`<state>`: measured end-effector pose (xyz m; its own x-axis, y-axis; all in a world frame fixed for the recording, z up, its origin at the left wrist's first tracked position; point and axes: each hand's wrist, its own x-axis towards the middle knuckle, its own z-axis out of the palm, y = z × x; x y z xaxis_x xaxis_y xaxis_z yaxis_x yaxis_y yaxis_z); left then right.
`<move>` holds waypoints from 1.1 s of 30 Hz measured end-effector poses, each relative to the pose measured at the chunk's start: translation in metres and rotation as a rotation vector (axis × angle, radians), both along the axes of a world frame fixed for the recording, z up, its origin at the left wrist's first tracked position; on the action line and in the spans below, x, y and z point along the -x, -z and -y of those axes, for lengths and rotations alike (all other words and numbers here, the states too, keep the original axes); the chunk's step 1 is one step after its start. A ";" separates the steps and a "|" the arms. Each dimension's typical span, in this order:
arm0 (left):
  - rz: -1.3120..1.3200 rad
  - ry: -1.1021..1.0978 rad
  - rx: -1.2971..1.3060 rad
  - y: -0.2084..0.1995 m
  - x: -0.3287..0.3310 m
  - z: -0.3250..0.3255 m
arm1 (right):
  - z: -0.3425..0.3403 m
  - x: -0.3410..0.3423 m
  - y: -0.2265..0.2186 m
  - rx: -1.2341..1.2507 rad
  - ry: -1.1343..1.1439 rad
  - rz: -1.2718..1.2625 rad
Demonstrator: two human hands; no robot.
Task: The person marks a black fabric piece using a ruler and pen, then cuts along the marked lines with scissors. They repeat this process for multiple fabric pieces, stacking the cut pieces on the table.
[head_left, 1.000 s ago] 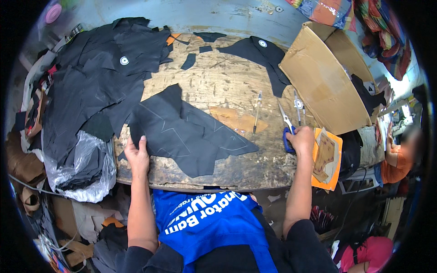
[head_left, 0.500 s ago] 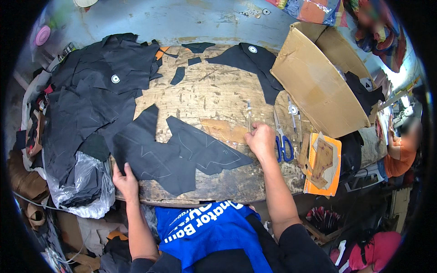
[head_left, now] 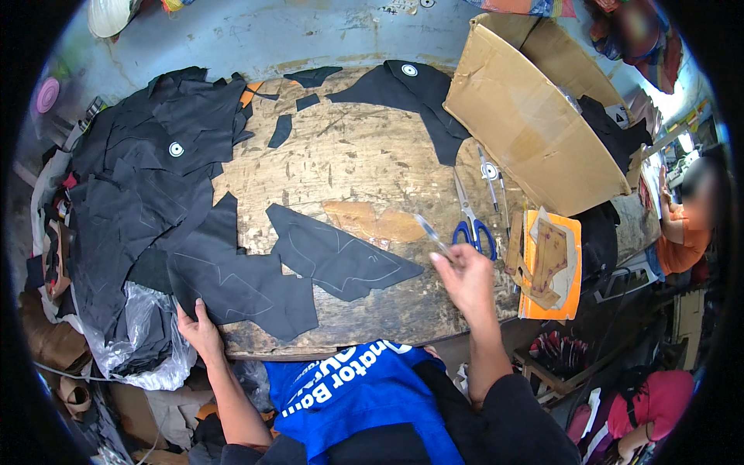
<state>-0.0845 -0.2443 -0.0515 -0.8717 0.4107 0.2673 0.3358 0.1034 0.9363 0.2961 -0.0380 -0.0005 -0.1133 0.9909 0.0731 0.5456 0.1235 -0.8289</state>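
At the table's front left, my left hand (head_left: 201,332) pinches the near edge of a black material piece (head_left: 225,279) with pale outlines drawn on it. My right hand (head_left: 469,283) grips a slim clear pen (head_left: 431,231), raised with its upper end leaning left. Between the hands lies a second black piece (head_left: 341,260), pointed at its right end and marked with pale lines. Just beyond it rests a thin brown translucent template (head_left: 372,220). Blue-handled scissors (head_left: 470,225) lie right beside the pen.
Black material (head_left: 132,178) heaps over the table's left side, above a clear plastic bag (head_left: 167,353). A large cardboard box (head_left: 535,116) stands at the right. Brown templates (head_left: 549,263) lie on an orange folder (head_left: 570,302). A person in orange (head_left: 686,240) sits far right.
My right hand has moved right and nearer, lifting and tilting the pen away from the template. My left hand has drawn the marked black piece left, apart from the pointed one. The view has shifted slightly.
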 end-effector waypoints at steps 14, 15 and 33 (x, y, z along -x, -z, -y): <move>-0.042 0.006 -0.181 -0.105 0.013 0.046 | -0.011 -0.084 -0.003 -0.159 0.475 0.723; -0.047 0.023 -0.184 -0.110 0.009 0.047 | -0.012 -0.085 -0.002 -0.146 0.461 0.709; 0.706 -0.102 -0.448 -0.053 -0.053 -0.017 | -0.026 -0.039 -0.006 -0.238 0.247 0.500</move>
